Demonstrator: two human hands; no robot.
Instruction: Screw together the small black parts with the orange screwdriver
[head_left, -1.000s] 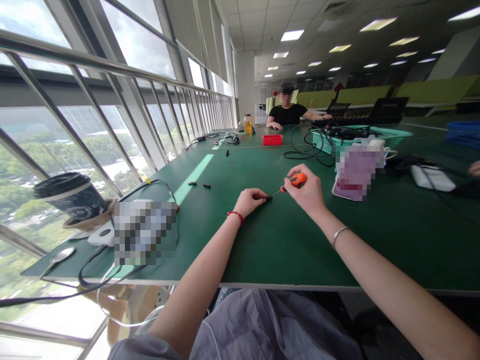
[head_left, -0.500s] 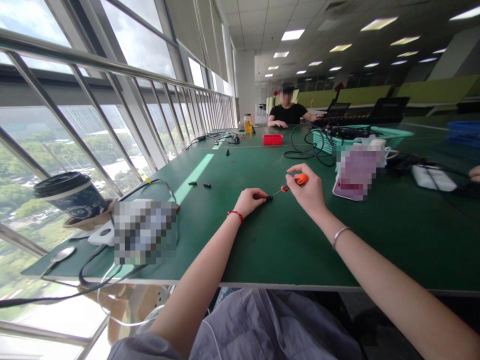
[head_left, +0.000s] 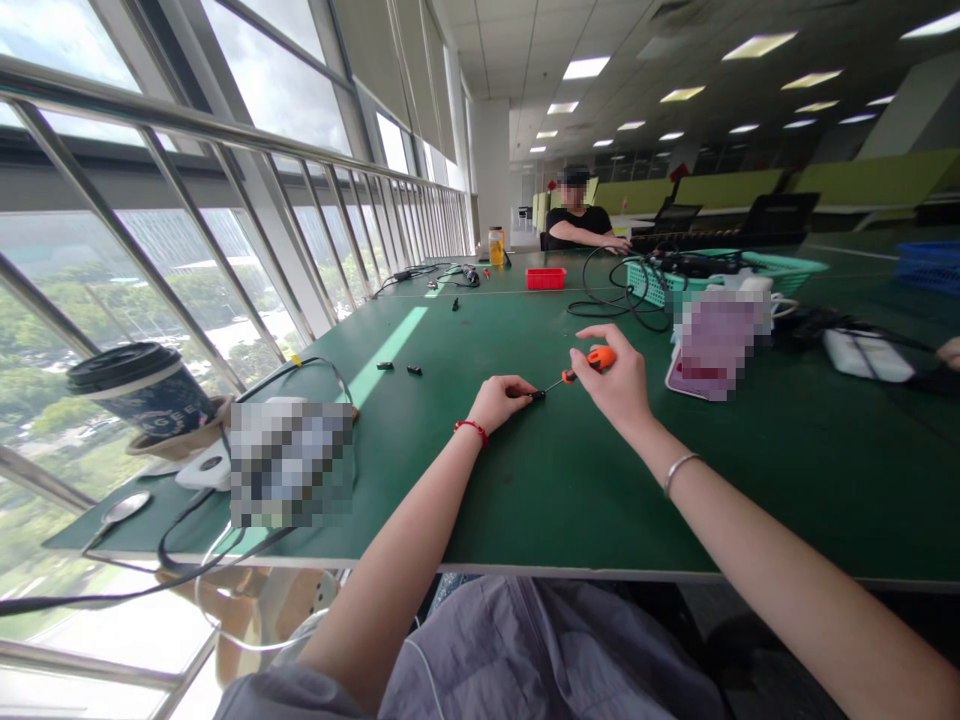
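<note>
With its fingers closed, my left hand [head_left: 501, 402] pins a small black part [head_left: 538, 396] against the green table [head_left: 480, 480]. What exactly the part is, I cannot make out. An orange and black screwdriver [head_left: 598, 358] slants down to the left, its tip at the black part. My right hand [head_left: 616, 378] grips the screwdriver's handle with thumb and fingers, the index finger raised and curved above it. Two more small black parts, one of them here [head_left: 414, 370], lie on the table to the left, beyond my left hand.
Left are a lidded paper cup [head_left: 142, 392], a spoon [head_left: 124, 508] and cables. A red tray [head_left: 545, 278] and a jar of yellow liquid [head_left: 496, 247] stand farther back. To the right are a teal basket [head_left: 787, 266] with cables and a phone [head_left: 709, 345]. Another person [head_left: 581, 222] sits opposite.
My hands keep almost the same pose, the right one shifting very slightly with the screwdriver. Across the table, the other person's arm has swung over toward the basket side.
</note>
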